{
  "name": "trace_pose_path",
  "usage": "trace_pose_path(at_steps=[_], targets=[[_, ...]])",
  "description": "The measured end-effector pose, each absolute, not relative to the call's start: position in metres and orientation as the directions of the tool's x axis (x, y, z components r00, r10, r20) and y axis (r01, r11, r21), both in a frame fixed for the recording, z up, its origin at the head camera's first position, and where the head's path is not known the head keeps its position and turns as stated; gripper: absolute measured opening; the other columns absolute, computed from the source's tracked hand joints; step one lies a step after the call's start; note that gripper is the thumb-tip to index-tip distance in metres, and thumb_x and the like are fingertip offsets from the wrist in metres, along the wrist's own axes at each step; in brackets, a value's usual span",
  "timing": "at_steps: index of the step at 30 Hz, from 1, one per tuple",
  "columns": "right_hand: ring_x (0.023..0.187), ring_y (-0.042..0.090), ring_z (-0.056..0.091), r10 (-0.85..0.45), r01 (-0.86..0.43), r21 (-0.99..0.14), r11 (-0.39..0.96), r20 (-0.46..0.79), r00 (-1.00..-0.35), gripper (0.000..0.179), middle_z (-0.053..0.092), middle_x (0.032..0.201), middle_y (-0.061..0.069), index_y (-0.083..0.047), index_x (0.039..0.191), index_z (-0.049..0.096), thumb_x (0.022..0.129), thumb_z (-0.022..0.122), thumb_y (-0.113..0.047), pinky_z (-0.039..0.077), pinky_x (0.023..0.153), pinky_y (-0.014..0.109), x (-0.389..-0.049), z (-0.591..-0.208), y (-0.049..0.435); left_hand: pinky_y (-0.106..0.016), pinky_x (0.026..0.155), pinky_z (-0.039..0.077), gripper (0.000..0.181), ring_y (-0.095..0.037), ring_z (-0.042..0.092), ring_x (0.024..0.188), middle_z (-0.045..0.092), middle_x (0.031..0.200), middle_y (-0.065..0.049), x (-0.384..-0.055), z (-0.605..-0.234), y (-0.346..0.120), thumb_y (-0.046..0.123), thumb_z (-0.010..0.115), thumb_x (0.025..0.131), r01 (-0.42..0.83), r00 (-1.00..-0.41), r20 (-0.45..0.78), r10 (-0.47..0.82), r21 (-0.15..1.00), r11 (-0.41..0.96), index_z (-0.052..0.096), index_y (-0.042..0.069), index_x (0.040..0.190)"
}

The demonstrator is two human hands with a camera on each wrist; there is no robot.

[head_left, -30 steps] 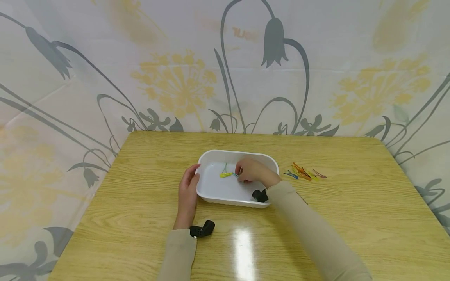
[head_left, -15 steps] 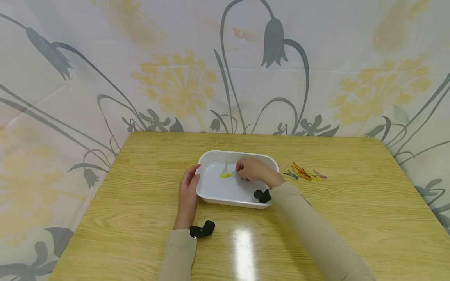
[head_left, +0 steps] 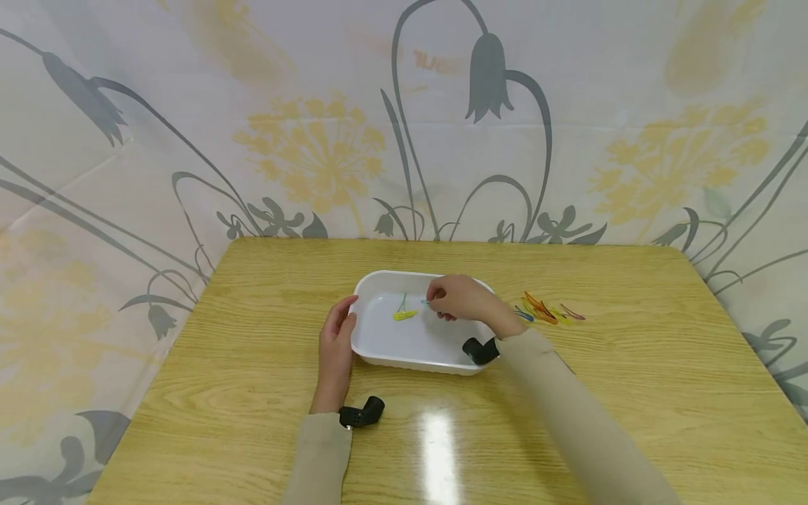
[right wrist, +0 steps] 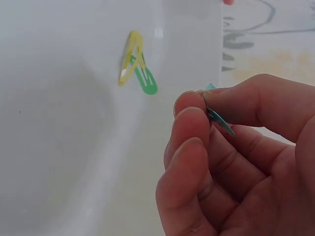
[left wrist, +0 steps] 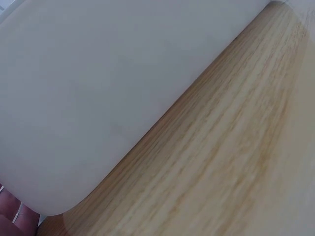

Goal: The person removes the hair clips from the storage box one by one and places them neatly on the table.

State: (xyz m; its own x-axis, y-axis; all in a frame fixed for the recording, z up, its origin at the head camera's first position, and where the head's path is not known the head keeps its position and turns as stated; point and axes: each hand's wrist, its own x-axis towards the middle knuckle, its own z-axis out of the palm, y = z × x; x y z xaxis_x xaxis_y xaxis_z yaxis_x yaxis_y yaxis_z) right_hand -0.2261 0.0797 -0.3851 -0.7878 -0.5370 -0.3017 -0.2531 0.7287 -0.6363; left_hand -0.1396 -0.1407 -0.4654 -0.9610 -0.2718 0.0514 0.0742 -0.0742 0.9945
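A white plastic tray (head_left: 404, 344) lies on the table, its left end touched by my left hand (head_left: 337, 340) with the fingers and thumb along the outer side. In the left wrist view, the tray's wall (left wrist: 98, 88) hides most of that hand; only some fingers (left wrist: 17, 216) show at the corner. My right hand (head_left: 463, 298) is over the tray and pinches a small blue-green hair clip (right wrist: 220, 121) between thumb and fingertips. On the tray's floor lie a yellow snap hair clip (right wrist: 128, 56) and a green snap hair clip (right wrist: 149, 83), the yellow one partly overlapping the green.
Right of the tray, a loose pile of hair clips (head_left: 543, 310) in orange, yellow, blue and pink lies on the wooden table (head_left: 240, 351). A flower-patterned cloth (head_left: 328, 147) hangs behind the table's back edge. Black wrist cameras sit on both wrists.
My right hand has lifted slightly and shifted right, with the blue-green hair clip between its fingers. The left hand stays at the tray; the yellow and green hair clips lie where they were.
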Motion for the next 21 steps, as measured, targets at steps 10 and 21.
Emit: trace_pose_path(at_steps=[10,21], targets=[[0.06,0.018,0.055,-0.535,-0.222,-0.707,0.671,-0.255,-0.805,0.021,0.059,0.071,0.004,-0.002,0.099,0.058,0.086,0.052,-0.017,0.046,0.056,0.029,-0.223,-0.378,0.095,-0.028,0.099,0.032,0.03,-0.007,0.036,0.121,0.042,0.132,0.004,-0.128,-0.44,-0.137,0.017,0.042,0.095,0.024,-0.97,0.003,-0.243,0.996,-0.084,0.051,0.011,0.123],[0.063,0.027,0.056,-0.54,-0.2,-0.791,0.578,-0.187,-0.821,0.019,0.061,0.077,0.017,-0.001,0.099,0.056,0.089,0.052,-0.017,0.049,0.065,0.044,-0.208,-0.374,0.113,-0.028,0.097,0.035,0.028,-0.006,0.039,0.119,0.043,0.13,0.008,-0.136,-0.46,-0.141,0.021,0.043,0.095,0.023,-0.97,-0.002,-0.242,0.995,-0.098,0.053,0.019,0.121]])
